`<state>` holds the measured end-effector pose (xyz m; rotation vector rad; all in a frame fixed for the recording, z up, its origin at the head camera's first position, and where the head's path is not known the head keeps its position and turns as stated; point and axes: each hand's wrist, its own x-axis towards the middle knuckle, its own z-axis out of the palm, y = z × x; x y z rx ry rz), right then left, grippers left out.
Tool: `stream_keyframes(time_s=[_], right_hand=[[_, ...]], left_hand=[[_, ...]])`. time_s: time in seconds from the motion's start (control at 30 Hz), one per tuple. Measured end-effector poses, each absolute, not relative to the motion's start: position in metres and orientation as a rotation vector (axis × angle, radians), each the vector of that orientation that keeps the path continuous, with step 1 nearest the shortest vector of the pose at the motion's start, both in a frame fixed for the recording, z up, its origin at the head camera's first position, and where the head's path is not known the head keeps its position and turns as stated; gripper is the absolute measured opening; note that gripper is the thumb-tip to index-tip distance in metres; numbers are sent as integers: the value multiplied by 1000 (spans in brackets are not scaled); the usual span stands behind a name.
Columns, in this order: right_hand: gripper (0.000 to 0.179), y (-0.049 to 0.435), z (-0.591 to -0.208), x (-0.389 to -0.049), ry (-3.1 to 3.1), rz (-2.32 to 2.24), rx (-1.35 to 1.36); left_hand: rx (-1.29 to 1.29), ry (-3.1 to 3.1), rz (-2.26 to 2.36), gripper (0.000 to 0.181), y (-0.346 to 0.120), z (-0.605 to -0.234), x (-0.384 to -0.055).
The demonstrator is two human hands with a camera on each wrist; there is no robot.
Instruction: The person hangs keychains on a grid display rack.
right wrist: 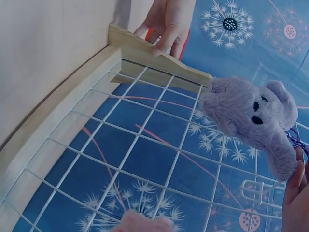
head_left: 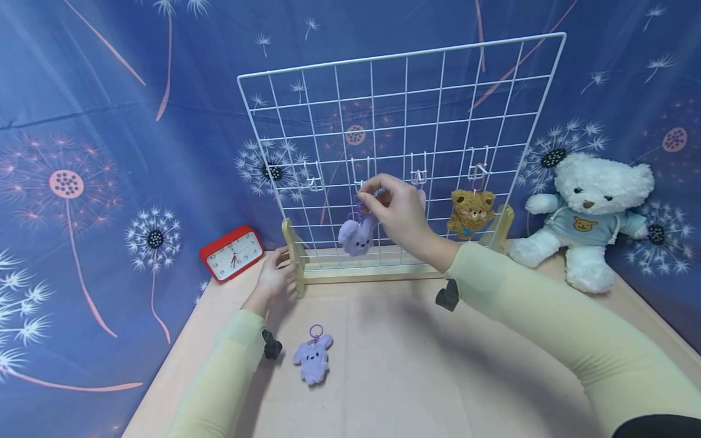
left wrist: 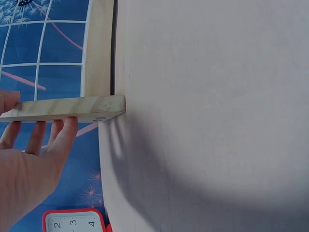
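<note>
My right hand (head_left: 398,208) pinches the ring end of a purple plush keychain (head_left: 357,236), which hangs in front of the white wire grid rack (head_left: 389,128) near a hook on its second column. The right wrist view shows the same plush toy (right wrist: 253,113) with its purple chain (right wrist: 295,137) at my fingers. My left hand (head_left: 276,277) grips the wooden side foot (left wrist: 63,108) of the rack, thumb on one face and fingers on the other. On the table in front lies a second purple plush keychain (head_left: 313,360), its ring (head_left: 316,331) toward the rack.
A brown bear keychain (head_left: 471,212) hangs from the right hook. Behind my right hand, a pink plush (right wrist: 145,223) is partly hidden. The left hook (head_left: 314,184) is bare. A red clock (head_left: 232,253) stands left, a white teddy bear (head_left: 588,213) right.
</note>
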<state>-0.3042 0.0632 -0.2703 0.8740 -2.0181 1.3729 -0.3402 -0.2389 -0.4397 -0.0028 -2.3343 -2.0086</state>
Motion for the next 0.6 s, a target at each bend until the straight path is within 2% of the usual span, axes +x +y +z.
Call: stream_keyframes(time_s=[0.6], right_hand=[[8, 63, -267, -319, -2111, 1388, 676]], left_hand=[[3, -2332, -2017, 57, -239, -439, -340]])
